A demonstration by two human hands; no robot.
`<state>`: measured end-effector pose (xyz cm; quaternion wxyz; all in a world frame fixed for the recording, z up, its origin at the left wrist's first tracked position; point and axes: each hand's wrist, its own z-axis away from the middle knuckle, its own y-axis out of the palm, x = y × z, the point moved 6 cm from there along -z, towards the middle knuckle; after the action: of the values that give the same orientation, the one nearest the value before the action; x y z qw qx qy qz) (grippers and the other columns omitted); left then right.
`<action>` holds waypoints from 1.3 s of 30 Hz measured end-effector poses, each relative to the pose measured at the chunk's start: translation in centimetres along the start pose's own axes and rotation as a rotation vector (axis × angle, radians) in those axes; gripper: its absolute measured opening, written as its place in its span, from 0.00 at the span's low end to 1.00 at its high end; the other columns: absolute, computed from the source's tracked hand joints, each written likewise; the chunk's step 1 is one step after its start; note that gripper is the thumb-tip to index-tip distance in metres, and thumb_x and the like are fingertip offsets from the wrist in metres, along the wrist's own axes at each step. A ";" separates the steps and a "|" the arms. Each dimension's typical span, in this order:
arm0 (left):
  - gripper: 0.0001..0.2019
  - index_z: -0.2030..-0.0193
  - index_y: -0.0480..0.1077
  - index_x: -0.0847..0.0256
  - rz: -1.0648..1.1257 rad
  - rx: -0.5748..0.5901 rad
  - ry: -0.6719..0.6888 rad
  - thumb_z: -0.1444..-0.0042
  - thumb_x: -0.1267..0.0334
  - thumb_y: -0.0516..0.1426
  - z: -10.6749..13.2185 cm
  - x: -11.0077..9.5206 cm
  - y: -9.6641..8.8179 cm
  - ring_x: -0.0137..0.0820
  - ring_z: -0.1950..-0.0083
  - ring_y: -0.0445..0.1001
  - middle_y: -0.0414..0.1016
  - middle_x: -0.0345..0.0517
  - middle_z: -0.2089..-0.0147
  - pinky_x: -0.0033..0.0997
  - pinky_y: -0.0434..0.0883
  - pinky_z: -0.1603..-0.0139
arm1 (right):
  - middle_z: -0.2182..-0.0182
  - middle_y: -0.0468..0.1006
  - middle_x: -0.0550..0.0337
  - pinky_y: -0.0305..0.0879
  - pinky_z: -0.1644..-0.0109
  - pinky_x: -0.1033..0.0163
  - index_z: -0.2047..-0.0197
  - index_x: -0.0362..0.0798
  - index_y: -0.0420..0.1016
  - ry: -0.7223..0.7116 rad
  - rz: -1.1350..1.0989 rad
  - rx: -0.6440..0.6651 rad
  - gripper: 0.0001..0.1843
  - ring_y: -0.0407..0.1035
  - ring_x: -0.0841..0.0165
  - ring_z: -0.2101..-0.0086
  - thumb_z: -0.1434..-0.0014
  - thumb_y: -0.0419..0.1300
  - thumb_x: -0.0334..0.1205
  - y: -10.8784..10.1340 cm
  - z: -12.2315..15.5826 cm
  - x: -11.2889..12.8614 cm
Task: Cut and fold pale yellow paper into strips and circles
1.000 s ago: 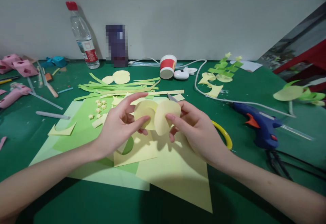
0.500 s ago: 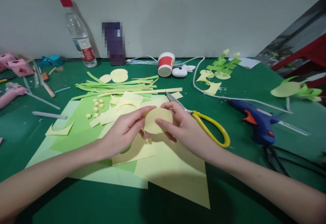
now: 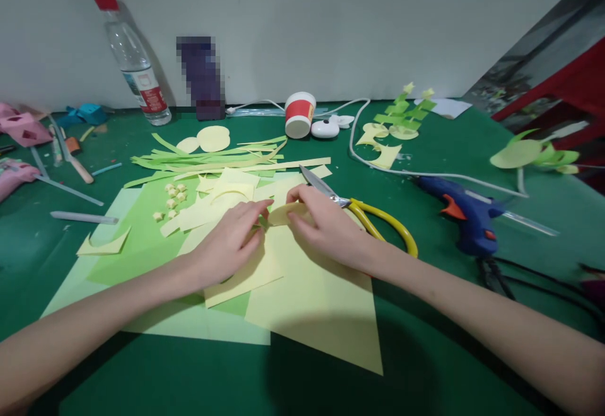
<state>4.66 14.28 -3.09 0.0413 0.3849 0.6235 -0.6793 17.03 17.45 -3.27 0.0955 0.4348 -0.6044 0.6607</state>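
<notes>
My right hand (image 3: pixel 324 224) pinches a pale yellow paper circle (image 3: pixel 278 215), which is tilted nearly flat and shows as a narrow oval. Just left of it, my left hand (image 3: pixel 231 236) is open, its thumb apart from the outstretched fingers and the fingertips close to the circle's edge. Beneath both hands lie yellow paper sheets (image 3: pixel 326 315) on top of a green sheet (image 3: pixel 123 261). Yellow-handled scissors (image 3: pixel 385 214) rest beside my right hand, blades pointing away to the left. Small folded paper stars (image 3: pixel 172 203) sit beyond my left hand.
Green paper strips (image 3: pixel 212 161) and cut circles (image 3: pixel 213 138) lie farther back. A blue glue gun (image 3: pixel 466 214) with its black cord occupies the right side. Along the wall stand a water bottle (image 3: pixel 139 75), a phone (image 3: pixel 203 79) and a paper cup (image 3: pixel 299 115). A white cable (image 3: pixel 425 181) crosses the table.
The paper circle has tipped from facing me to almost flat and dropped slightly lower. My left fingers have come away from it. The whole view has shifted a little.
</notes>
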 end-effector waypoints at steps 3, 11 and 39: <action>0.16 0.46 0.59 0.64 -0.063 0.023 0.042 0.41 0.69 0.45 -0.1 -0.1 0.4 0.35 0.55 0.64 0.67 0.51 0.56 0.40 0.64 0.54 | 0.67 0.68 0.53 0.55 0.68 0.61 0.63 0.45 0.60 -0.015 0.065 0.037 0.08 0.62 0.64 0.68 0.48 0.47 0.30 0.4 0.1 -0.3; 0.11 0.60 0.69 0.65 -0.106 -0.054 0.159 0.41 0.64 0.48 -0.8 -0.2 0.2 0.30 0.66 0.65 0.71 0.45 0.68 0.33 0.63 0.61 | 0.74 0.67 0.58 0.51 0.74 0.63 0.69 0.47 0.59 -0.010 0.130 0.054 0.05 0.59 0.68 0.75 0.49 0.46 0.30 -0.2 0.2 0.0; 0.10 0.66 0.70 0.63 -0.017 -0.132 0.112 0.42 0.66 0.49 -0.4 -0.5 -0.9 0.29 0.67 0.65 0.70 0.43 0.72 0.30 0.63 0.64 | 0.74 0.62 0.61 0.53 0.70 0.61 0.68 0.49 0.54 0.058 -0.080 0.047 0.06 0.57 0.66 0.71 0.46 0.41 0.31 0.8 0.6 0.0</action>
<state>4.69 14.68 -2.04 0.0260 0.4135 0.6716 -0.6142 16.78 16.71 -3.94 0.1291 0.4415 -0.5678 0.6826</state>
